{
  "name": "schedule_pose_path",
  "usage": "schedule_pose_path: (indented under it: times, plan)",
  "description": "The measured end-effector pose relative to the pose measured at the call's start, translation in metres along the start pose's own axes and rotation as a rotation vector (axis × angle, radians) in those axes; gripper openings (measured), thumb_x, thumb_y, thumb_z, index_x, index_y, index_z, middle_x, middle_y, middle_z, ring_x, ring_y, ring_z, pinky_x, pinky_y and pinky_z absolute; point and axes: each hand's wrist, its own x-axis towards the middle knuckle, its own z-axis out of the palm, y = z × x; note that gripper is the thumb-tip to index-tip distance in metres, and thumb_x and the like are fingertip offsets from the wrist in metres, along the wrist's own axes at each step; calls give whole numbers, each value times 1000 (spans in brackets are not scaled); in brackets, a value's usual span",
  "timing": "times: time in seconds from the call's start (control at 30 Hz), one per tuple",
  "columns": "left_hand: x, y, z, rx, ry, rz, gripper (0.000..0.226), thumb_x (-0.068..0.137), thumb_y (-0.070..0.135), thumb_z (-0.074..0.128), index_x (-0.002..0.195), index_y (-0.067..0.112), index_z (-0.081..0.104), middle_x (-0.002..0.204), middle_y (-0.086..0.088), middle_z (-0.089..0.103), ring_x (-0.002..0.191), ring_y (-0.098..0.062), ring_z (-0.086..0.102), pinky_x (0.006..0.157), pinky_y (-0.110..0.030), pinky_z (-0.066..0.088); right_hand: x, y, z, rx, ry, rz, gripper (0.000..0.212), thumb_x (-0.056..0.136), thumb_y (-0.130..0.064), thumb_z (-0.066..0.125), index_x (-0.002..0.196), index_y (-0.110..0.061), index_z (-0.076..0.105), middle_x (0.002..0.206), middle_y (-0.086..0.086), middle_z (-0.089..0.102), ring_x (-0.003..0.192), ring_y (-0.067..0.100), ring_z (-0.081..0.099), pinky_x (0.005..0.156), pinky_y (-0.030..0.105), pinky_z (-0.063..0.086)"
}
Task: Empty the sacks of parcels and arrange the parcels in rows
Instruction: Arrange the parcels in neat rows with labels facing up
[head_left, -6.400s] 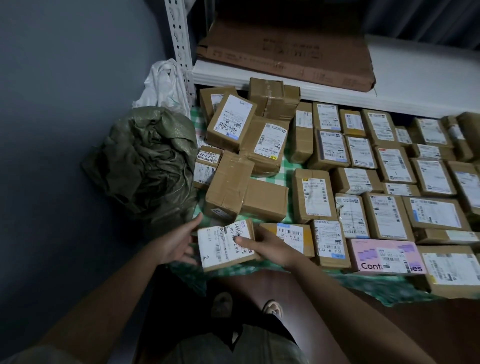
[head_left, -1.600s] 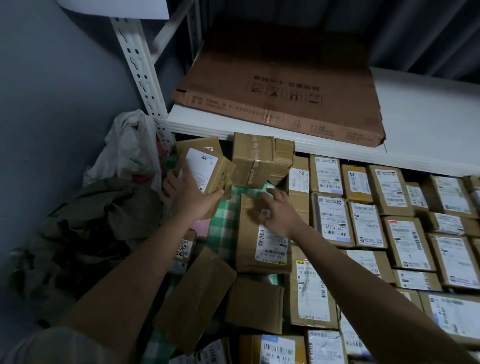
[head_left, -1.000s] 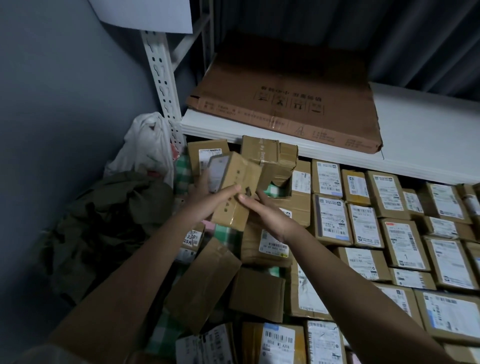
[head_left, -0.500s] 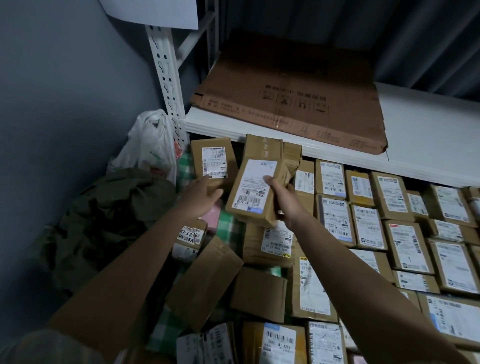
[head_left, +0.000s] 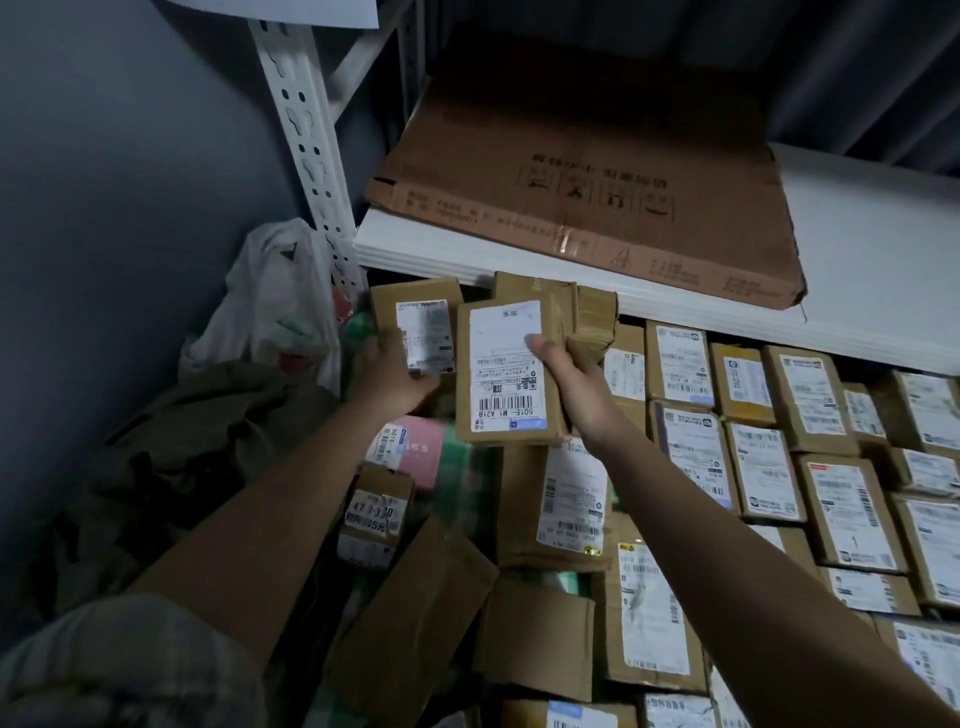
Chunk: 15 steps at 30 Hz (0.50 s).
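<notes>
Head view: right hand (head_left: 563, 364) grip clamps the labelled parcel (head_left: 506, 371); left hand (head_left: 392, 371) grip clasps its neighbour parcel (head_left: 421, 322); best set both down label-up, edges flush

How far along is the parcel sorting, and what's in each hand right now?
Done: neat rows of labelled parcels fill the right side under the white shelf. In hand: the right hand grips a labelled parcel; the left hand holds another parcel at the back. Left: loose boxes lie jumbled at left, beside the crumpled green sack.
</notes>
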Motion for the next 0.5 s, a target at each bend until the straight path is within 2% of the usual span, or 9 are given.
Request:
schedule_pose_path:
  times: [0.07, 0.13, 0.23, 0.3, 0.37, 0.5]
  plan:
    - [3, 4, 4, 99, -45, -15, 88, 79, 41, 69, 150, 34, 18, 157, -8, 7, 144, -38, 7, 114, -57, 22, 8, -11, -5, -84, 18, -47, 105, 67, -71, 69, 151, -22, 28, 131, 0, 60, 110, 20, 64, 100, 43, 48]
    - [16, 7, 8, 241, -118, 52, 96, 82, 41, 71, 153, 36, 5, 160, -3, -14, 146, -33, -15, 117, -56, 7, 25, -23, -12, -83, 36, -54, 110, 62, -75, 70, 149, -20, 31, 129, 1, 63, 110, 23, 65, 100, 46, 48]
    - [35, 6, 15, 450, -193, 169, 101, 80, 47, 71, 153, 36, 3, 158, -1, -23, 142, -33, -27, 115, -62, -1, 49, -38, -18, 37, 3, -45, 74, 80, -61, 65, 136, -14, 51, 110, 5, 73, 97, 25, 71, 94, 46, 53]
    - [44, 0, 20, 560, -234, 193, 98, 80, 47, 71, 153, 37, 6, 159, -3, -23, 143, -36, -24, 114, -63, 3, 59, -42, -17, 36, -28, -37, 61, 82, -62, 59, 125, -19, 62, 109, 5, 73, 99, 26, 71, 96, 46, 52]
    - [50, -6, 19, 636, -243, 205, 91, 85, 41, 68, 152, 38, 7, 159, -4, -21, 145, -39, -16, 113, -62, 16, 64, -40, -14, 21, -36, 11, 62, 77, -69, 52, 117, -24, 68, 109, 3, 73, 101, 26, 70, 99, 48, 49]
    - [56, -23, -3, 669, -216, 174, 94, 88, 10, 63, 151, 40, 0, 161, -4, -15, 146, -41, -2, 106, -52, 37, 72, -32, -18, 70, 4, 53, 63, 74, -72, 48, 113, -28, 69, 109, 1, 73, 105, 26, 68, 104, 50, 45]
